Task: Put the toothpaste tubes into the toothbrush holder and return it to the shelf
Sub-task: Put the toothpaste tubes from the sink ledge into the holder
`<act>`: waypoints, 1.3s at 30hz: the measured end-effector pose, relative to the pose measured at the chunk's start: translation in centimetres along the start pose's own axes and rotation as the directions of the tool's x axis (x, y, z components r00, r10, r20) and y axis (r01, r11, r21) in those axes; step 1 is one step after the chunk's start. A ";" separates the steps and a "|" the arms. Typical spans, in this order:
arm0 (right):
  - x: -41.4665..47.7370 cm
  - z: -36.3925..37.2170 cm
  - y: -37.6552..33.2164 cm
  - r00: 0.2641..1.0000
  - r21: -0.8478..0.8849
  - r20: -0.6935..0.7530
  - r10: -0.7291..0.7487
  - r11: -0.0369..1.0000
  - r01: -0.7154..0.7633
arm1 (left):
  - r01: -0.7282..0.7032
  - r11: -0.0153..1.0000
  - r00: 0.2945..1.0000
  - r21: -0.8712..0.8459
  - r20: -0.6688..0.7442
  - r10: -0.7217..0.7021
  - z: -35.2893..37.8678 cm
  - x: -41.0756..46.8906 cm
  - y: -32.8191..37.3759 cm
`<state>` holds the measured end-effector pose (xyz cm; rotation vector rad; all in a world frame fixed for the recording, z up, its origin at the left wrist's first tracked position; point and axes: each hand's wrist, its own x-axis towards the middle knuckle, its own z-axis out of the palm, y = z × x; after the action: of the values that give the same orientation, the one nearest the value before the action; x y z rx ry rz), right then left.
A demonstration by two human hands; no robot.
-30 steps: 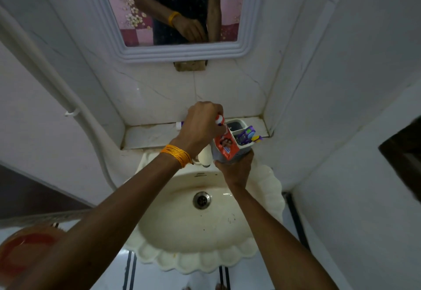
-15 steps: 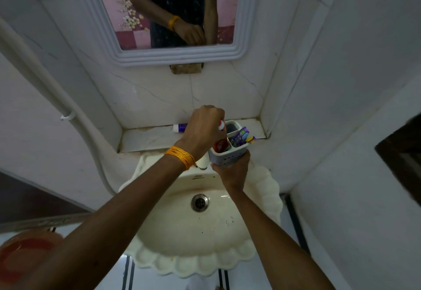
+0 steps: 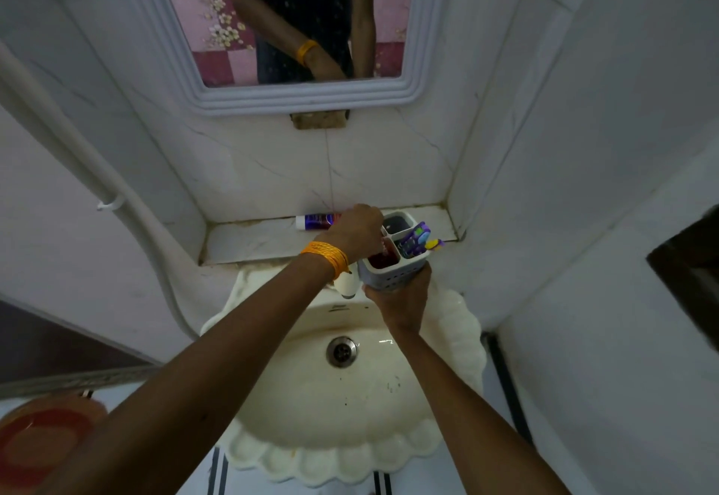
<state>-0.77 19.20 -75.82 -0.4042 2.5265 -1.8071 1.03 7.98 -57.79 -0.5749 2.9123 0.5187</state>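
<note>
My right hand [image 3: 402, 302] grips the grey toothbrush holder [image 3: 393, 281] from below and holds it upright above the sink's back edge. A red toothpaste tube [image 3: 383, 260] stands deep in the holder's front compartment. My left hand [image 3: 356, 234], with an orange band at the wrist, is over that compartment, its fingertips closed on the tube's top. Purple and yellow toothbrushes [image 3: 416, 239] fill the right compartment; the back compartment looks dark and empty. A blue-and-white toothpaste tube [image 3: 317, 221] lies flat on the shelf [image 3: 253, 241], partly hidden behind my left hand.
The shelf is a narrow ledge in a tiled corner, walls close on both sides. Below it are the cream scalloped sink [image 3: 350, 416] and a white tap [image 3: 346, 285]. A mirror [image 3: 307, 99] hangs above; a white pipe [image 3: 116, 199] runs down the left wall. A red tub [image 3: 42, 444] sits at floor level.
The red tube went from sticking out over the holder's front to sunk inside its front compartment, pushed down by my left hand. The holder stayed in my right hand.
</note>
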 end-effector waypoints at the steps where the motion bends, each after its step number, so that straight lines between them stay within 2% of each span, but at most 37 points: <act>1: -0.1 0.0 -0.1 1.000 -0.002 -0.001 0.003 1.000 -0.003 | -0.009 1.000 1.000 0.024 0.009 0.009 -0.1 -0.1 0.1; 5: -0.2 -0.1 0.0 1.000 0.011 0.005 0.018 1.000 -0.018 | -0.065 0.986 0.998 0.153 -0.016 0.068 0.1 -0.6 0.7; 15: 0.1 0.3 0.0 0.998 0.066 0.006 0.058 0.996 -0.058 | -0.240 0.965 0.969 0.104 -0.039 0.245 1.1 -1.2 -0.4; 18: 0.0 0.2 -0.1 0.998 0.069 0.003 0.060 0.996 -0.060 | -0.280 0.960 0.952 0.014 -0.122 0.280 -0.5 -1.2 -1.1; 20: 0.0 0.1 -0.2 0.998 0.084 0.011 0.068 0.994 -0.068 | -0.234 0.962 0.950 -0.141 -0.242 0.196 -1.9 -1.0 -2.0; 22: 0.1 0.0 -0.5 0.994 0.127 0.030 0.100 0.986 -0.103 | -0.140 0.941 0.921 -0.309 -0.390 0.008 -2.9 -0.6 -4.1; 25: 0.1 -0.2 -0.9 0.992 0.149 0.032 0.122 0.981 -0.125 | -0.002 0.923 0.843 -0.385 -0.497 -0.206 -2.4 0.5 -9.0; 28: 0.0 -0.1 -1.0 0.993 0.136 0.010 0.120 0.983 -0.120 | 0.156 0.914 0.860 -0.375 -0.404 -0.312 0.1 1.4 -13.1; 30: -0.1 0.1 -0.9 0.995 0.120 0.002 0.102 0.988 -0.101 | 0.200 0.907 0.893 -0.371 -0.312 -0.324 2.2 2.0 -15.0; 37: 0.0 0.6 -0.2 0.998 0.078 -0.008 0.067 0.995 -0.066 | 0.203 0.956 0.968 -0.212 -0.103 -0.228 6.1 6.7 -18.1; 39: -0.1 0.8 -0.2 0.999 0.078 -0.012 0.052 0.996 -0.051 | 0.181 0.971 0.977 -0.154 -0.085 -0.195 6.8 7.4 -18.7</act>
<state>-0.51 18.42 -75.96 -0.3225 2.4419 -1.8892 1.92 -8.40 -71.26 -0.9114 2.8855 0.7000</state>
